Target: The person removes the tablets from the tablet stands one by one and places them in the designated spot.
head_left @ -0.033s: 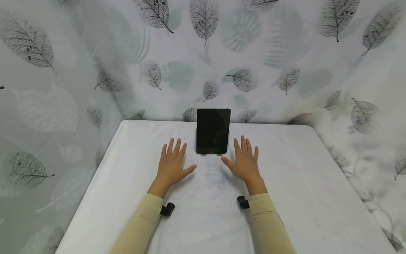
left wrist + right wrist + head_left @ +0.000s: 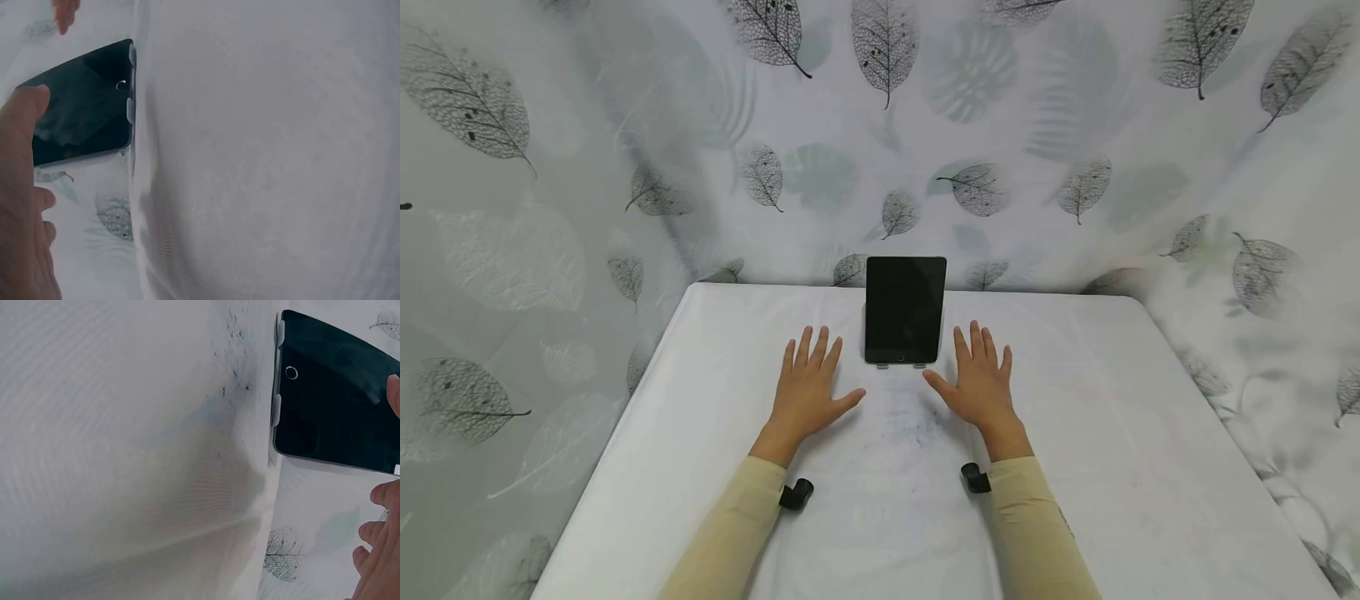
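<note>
Nothing has moved to speak of since the earlier head view: both hands lie where they did, and only the picture itself sits a hair differently. At this moment the left hand (image 2: 807, 385) and the right hand (image 2: 977, 382) rest palm-down on the white tabletop (image 2: 1120, 433), fingers straight and slightly spread, thumbs turned inward toward each other, holding nothing. Between and just beyond them stands the tablet (image 2: 905, 310), propped upright in portrait on a small pale stand (image 2: 898, 365) whose two lips show under its lower edge, near the far side of the tabletop in front of the leaf-print backdrop (image 2: 970, 125). By my reading this is a resting pose before any work on the tablet, with no contact made. A first move would call for lifting a hand off the cloth and bringing it forward to the device without tipping it off the stand. Its screen is dark and glossy, showing faint reflections in both wrist views, with a round home button (image 2: 291, 372) near the bottom bezel. Cream sleeves (image 2: 730, 533) cover both forearms.
</note>
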Motion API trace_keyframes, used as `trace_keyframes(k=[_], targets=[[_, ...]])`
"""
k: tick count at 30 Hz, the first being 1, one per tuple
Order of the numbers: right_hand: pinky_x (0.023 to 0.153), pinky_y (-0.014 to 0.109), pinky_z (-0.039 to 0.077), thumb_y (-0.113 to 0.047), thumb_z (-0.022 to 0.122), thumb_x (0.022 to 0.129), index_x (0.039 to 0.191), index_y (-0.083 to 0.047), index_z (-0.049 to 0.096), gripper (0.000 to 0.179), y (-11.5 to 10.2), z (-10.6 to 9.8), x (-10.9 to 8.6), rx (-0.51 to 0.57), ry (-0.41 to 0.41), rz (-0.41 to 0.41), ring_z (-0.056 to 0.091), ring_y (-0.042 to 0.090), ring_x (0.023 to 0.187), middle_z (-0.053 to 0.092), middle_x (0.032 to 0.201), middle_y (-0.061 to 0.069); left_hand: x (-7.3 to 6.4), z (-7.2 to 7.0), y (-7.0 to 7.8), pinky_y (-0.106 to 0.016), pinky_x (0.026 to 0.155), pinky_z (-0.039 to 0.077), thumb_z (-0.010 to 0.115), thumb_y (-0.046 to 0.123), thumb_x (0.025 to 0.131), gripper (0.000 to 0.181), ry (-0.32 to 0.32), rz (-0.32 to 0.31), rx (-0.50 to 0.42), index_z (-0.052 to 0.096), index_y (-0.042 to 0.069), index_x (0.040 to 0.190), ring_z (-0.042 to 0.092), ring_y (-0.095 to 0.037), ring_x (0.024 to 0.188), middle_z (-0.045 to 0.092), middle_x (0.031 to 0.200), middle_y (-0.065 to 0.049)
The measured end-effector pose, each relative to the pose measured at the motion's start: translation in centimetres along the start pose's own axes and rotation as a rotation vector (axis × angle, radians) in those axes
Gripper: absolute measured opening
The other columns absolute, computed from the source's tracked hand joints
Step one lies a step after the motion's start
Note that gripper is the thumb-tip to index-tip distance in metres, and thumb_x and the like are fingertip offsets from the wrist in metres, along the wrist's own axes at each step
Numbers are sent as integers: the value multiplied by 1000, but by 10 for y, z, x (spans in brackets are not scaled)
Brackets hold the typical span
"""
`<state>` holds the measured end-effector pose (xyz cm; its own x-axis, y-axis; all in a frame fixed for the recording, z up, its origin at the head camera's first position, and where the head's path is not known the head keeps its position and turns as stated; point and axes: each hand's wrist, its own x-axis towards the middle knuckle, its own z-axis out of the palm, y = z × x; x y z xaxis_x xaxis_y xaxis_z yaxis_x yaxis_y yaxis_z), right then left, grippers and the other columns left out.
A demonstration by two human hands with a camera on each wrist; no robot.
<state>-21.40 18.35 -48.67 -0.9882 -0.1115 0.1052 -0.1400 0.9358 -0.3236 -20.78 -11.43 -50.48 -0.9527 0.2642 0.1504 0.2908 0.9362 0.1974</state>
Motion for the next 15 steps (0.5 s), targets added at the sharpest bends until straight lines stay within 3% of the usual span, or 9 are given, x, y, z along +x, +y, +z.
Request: trace_keyframes(k=[4, 8, 11, 15], targets=[[123, 70, -2, -69, 55, 93, 165, -13, 16, 99, 2, 0, 0, 22, 15, 0, 3, 39, 159, 4, 173, 17, 2, 3, 2, -55, 129, -3, 50, 75, 91, 99, 9, 11, -32, 21, 16, 164, -3, -31, 161, 9, 174, -9], [124, 69, 3, -65, 57, 94, 164, -11, 21, 95, 3, 3, 3, 99, 78, -10, 12, 40, 158, 14, 171, 18, 4, 5, 6, -56, 130, 0, 53, 70, 92, 97, 46, 20, -147, 21, 14, 164, 2, -33, 161, 14, 173, -10], [124, 66, 15, -58, 59, 96, 162, -10, 27, 88, 0, 8, 7, 201, 128, -11, 22, 40, 154, 24, 167, 19, 6, 5, 10, -56, 130, 5, 57, 61, 94, 93, 74, 9, -323, 22, 11, 164, 6, -32, 161, 16, 172, -10], [121, 62, 31, -49, 60, 98, 159, -8, 34, 78, -6, 15, 13, 379, 169, 10, 35, 40, 147, 35, 161, 20, 9, 9, 16, -58, 128, 15, 63, 50, 95, 90, 88, -46, -631, 20, 10, 164, 10, -30, 161, 16, 172, -9]])
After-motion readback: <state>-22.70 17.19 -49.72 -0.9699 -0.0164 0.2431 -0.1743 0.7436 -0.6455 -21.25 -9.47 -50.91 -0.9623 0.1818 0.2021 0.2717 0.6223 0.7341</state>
